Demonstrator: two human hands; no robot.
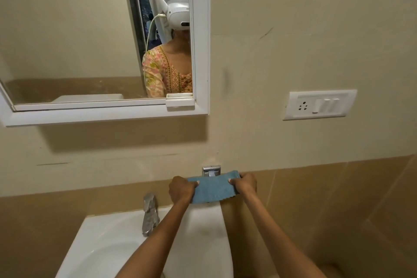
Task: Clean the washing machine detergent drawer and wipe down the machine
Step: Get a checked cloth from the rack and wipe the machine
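Hands: left hand [181,189] and right hand [246,184] reach forward on bare forearms, held apart. Each has its fingers curled round one short end of a blue cloth [213,187], with a thumb tip on its near face.

Nearest: one white basin [108,244] lies under the left forearm; the right forearm passes outside the basin's right edge. One steel tap [150,214] stands at the basin's back rim, left of the left hand and untouched.

Cloth: one, stretched flat between the hands, long axis left to right, parallel to the wall. Neither hand is clearly the nearer; the right sits slightly higher.

Key relation: one metal bracket [211,170] is on the wall directly behind the cloth's upper edge, midway between the hands. Cannot tell whether the cloth hangs on it or is clear of it.

Farther: one switch plate [319,105] up right, one white-framed mirror [200,52] up left.

Washing machine and detergent drawer: none in view, so the task's target lies off frame. Judgement: cloth handling only; no wiping of the machine is under way.
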